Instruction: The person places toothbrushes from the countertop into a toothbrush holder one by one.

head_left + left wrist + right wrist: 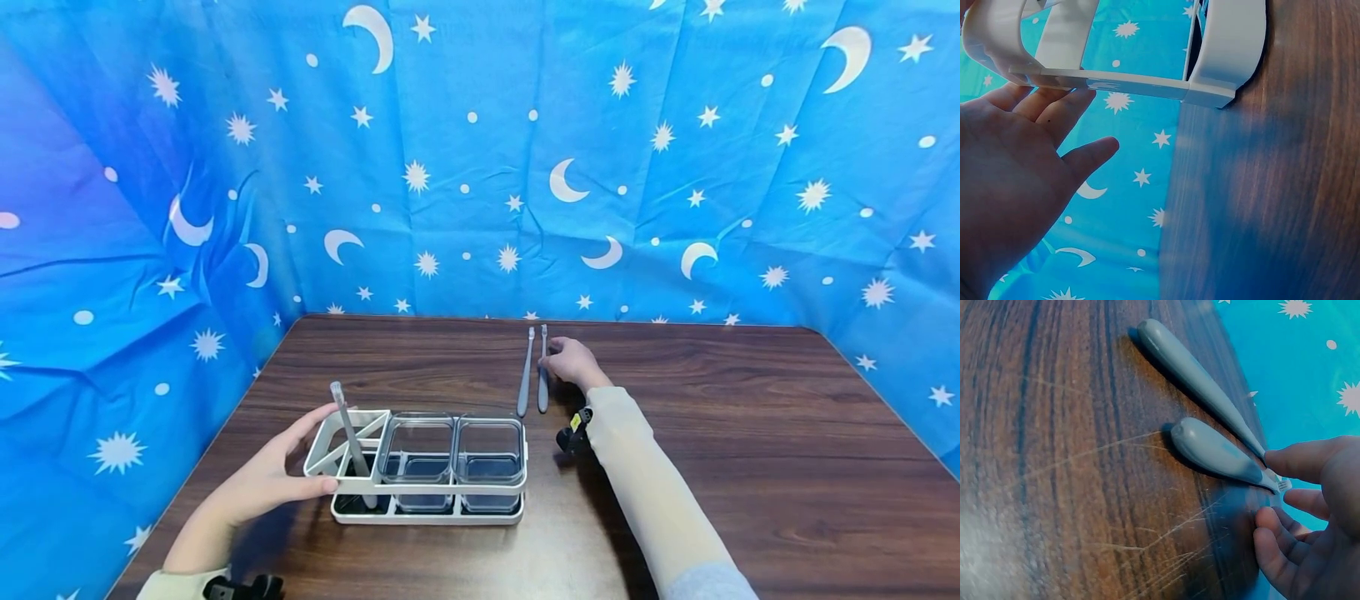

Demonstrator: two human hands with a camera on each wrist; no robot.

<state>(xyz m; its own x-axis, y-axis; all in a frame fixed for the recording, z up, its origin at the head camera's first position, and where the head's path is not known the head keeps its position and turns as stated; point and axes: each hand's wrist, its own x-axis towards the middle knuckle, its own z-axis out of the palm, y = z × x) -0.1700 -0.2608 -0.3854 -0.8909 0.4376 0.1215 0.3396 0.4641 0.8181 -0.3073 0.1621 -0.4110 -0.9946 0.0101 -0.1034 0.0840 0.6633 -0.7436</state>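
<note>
My left hand (258,479) grips the left end of a white rack (450,489), thumb at its front rail and fingers at the back. In the left wrist view, some fingers lie beneath the rack's edge (1141,85). One grey toothbrush (348,429) leans in the rack's left compartment, bristles up. Near the table's back lie two more grey toothbrushes, a left one (527,375) and a right one (543,375). My right hand (573,363) is at the right one's neck. In the right wrist view, its thumb and forefinger stand apart on either side of that neck.
Two clear cups, a middle one (416,482) and a right one (489,482), sit side by side in the rack. The brown wooden table (720,433) meets a blue cloth (480,183) with moons and stars at the back and left.
</note>
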